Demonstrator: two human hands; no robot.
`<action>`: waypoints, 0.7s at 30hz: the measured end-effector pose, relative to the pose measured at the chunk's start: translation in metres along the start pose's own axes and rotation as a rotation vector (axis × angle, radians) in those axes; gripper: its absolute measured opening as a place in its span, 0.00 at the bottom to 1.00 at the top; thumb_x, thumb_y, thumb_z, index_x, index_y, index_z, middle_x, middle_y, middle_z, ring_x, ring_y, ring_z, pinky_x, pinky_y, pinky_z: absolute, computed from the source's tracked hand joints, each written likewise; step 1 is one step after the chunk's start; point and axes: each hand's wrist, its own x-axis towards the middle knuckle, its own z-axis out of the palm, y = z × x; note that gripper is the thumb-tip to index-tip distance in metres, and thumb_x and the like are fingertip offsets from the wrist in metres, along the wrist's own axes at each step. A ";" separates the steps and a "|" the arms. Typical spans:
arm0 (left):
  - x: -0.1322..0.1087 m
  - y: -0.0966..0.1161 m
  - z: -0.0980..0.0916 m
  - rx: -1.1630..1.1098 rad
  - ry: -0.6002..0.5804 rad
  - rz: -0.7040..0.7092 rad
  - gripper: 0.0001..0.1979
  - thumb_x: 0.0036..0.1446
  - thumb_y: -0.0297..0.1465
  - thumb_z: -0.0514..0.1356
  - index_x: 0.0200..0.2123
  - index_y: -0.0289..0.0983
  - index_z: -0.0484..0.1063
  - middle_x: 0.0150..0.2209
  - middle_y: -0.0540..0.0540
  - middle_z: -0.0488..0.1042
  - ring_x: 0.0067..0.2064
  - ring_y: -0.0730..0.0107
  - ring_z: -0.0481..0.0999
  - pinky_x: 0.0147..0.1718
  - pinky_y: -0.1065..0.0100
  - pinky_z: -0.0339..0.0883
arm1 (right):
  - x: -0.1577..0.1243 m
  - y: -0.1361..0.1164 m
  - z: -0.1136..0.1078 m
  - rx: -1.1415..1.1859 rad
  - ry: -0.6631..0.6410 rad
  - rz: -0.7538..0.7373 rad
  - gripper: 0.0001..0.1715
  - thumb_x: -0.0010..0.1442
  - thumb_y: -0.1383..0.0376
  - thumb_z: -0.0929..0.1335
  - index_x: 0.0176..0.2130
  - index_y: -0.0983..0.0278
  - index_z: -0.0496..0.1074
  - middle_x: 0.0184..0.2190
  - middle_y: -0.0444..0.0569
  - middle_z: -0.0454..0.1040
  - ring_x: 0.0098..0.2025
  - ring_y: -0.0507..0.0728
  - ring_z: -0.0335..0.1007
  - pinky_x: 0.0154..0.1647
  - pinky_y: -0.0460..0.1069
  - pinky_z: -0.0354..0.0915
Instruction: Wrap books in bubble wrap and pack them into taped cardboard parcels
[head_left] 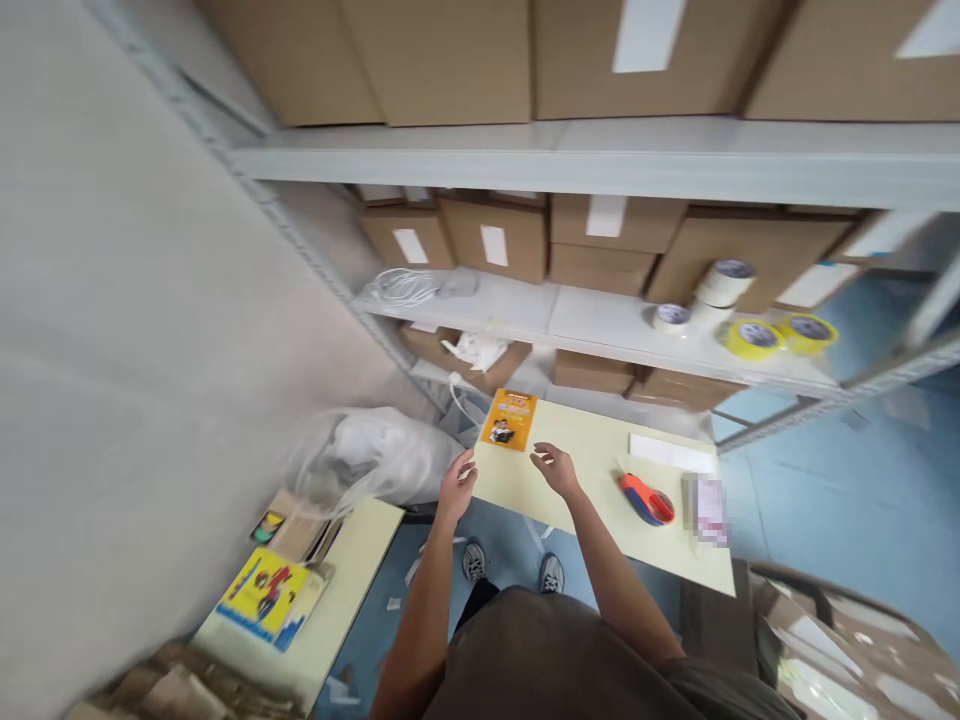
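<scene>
An orange book (509,420) with a picture of people on its cover lies flat at the left end of the pale yellow table (577,450). My left hand (457,486) is at the table's left edge, just below the book, fingers apart and holding nothing. To the book's lower right, my right hand (553,468) hovers over the table with its fingers loosely curved and apart, also without anything in it. Neither hand touches the book. An orange and blue tape dispenser (646,499) rests on the table, right of my right hand.
A white strip (671,453) and a blurred pinkish item (707,510) lie at the table's right. Yellow tape rolls (752,339) and white rolls (726,283) sit on the shelf (592,315). At left, a side table (367,540) bears a yellow book (266,592), beside a plastic-wrapped bundle (397,450).
</scene>
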 end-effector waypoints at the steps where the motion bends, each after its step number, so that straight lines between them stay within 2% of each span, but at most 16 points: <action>1: -0.004 -0.006 -0.019 -0.001 0.051 -0.014 0.25 0.58 0.40 0.65 0.58 0.39 0.77 0.60 0.36 0.79 0.58 0.53 0.79 0.49 0.59 0.77 | 0.006 -0.012 0.020 -0.002 -0.047 -0.031 0.15 0.63 0.54 0.70 0.46 0.57 0.80 0.45 0.49 0.85 0.39 0.58 0.83 0.43 0.53 0.78; 5: -0.021 -0.038 -0.088 -0.018 0.222 -0.018 0.26 0.60 0.38 0.64 0.61 0.41 0.75 0.63 0.36 0.76 0.61 0.52 0.78 0.49 0.58 0.77 | 0.024 -0.058 0.107 -0.020 -0.242 -0.157 0.13 0.63 0.57 0.69 0.45 0.57 0.80 0.44 0.48 0.85 0.39 0.58 0.83 0.44 0.54 0.79; 10: -0.022 -0.084 -0.169 -0.073 0.374 0.011 0.27 0.62 0.39 0.64 0.64 0.42 0.73 0.67 0.36 0.72 0.61 0.51 0.78 0.56 0.53 0.75 | 0.039 -0.107 0.211 -0.097 -0.383 -0.279 0.18 0.63 0.61 0.70 0.53 0.56 0.80 0.48 0.51 0.85 0.47 0.60 0.83 0.49 0.55 0.79; 16: 0.012 -0.139 -0.258 -0.133 0.486 0.002 0.26 0.63 0.39 0.64 0.63 0.43 0.74 0.67 0.36 0.72 0.60 0.53 0.78 0.57 0.52 0.75 | 0.065 -0.143 0.322 -0.186 -0.471 -0.367 0.24 0.65 0.62 0.70 0.60 0.56 0.78 0.63 0.52 0.76 0.63 0.63 0.75 0.58 0.58 0.76; 21: 0.052 -0.180 -0.306 -0.172 0.486 -0.034 0.26 0.61 0.39 0.66 0.61 0.41 0.75 0.66 0.35 0.72 0.62 0.51 0.76 0.60 0.48 0.73 | 0.089 -0.145 0.418 -0.325 -0.577 -0.390 0.27 0.66 0.63 0.69 0.62 0.60 0.76 0.66 0.56 0.74 0.68 0.64 0.69 0.69 0.62 0.68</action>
